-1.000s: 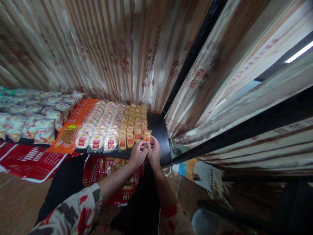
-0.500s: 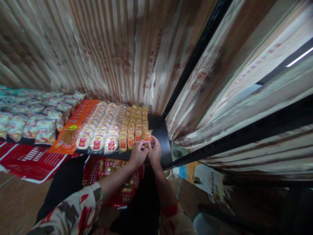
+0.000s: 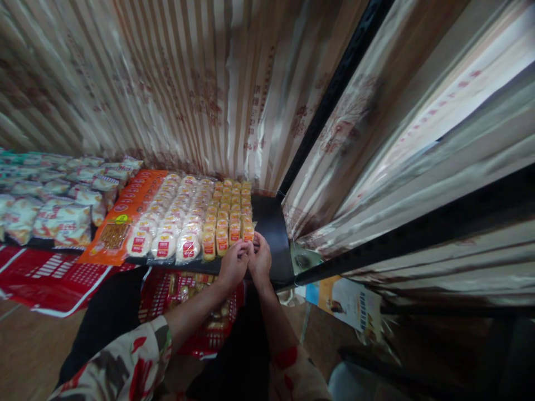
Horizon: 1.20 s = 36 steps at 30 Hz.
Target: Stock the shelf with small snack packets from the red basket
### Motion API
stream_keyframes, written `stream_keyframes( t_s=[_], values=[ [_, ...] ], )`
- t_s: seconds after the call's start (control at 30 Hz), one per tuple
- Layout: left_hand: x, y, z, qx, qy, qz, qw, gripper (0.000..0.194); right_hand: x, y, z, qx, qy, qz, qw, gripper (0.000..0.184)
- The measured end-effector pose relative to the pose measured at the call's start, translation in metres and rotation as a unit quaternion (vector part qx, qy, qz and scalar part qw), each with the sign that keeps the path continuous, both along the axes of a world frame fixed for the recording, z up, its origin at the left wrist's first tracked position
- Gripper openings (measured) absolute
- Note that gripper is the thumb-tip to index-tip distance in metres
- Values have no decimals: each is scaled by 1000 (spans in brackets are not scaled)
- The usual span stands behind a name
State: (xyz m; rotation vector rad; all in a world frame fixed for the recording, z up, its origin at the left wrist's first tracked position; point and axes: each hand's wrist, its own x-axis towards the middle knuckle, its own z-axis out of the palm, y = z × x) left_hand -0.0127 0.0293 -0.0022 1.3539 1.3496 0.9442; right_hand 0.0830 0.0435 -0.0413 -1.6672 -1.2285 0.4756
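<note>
You are pinching a small, yellow, rectangular, plastic-wrapped snack (image 3: 248,232) between left hand (image 3: 233,267) and right hand (image 3: 261,259), apparently steadying it upright, as matching packs (image 3: 222,236) are lining the black shelf (image 3: 276,228) left of the grip.

head-worn view, facing forward and down, hands (image 3: 246,259) near
</note>
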Motion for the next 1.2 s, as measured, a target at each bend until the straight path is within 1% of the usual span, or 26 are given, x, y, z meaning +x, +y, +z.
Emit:
stream_keyframes(
  t_s=[0.17, 0.27, 0.5, 0.67, 0.8, 1.07, 1.2],
  values=[
    [0, -2, 3, 1, 1, 10, 1000, 30, 0, -1, 0, 3, -3, -6, 1000, 37],
    [0, -4, 6, 8, 6, 2, 1000, 32, -1, -3, 1, 1, -12, -10, 1000, 38],
    [-5, -11, 13, 49, 59, -15, 997, 38, -2, -5, 3, -5, -33, -3, 999, 41],
    [-5, -14, 10, 55, 67, -34, 996, 37, -2, -6, 5, -11, -44, 2, 999, 40],
    [-6, -15, 7, 49, 74, -37, 995, 39, -3, -6, 6, -8, -46, 0, 999, 40],
    [-7, -15, 7, 78, 98, -49, 991, 40, -3, -4, 4, -22, -52, 0, 998, 41],
    [-7, -13, 6, 79, 95, -50, 991, 42, -3, -5, 6, -28, -59, 1, 998, 41]
  ],
)
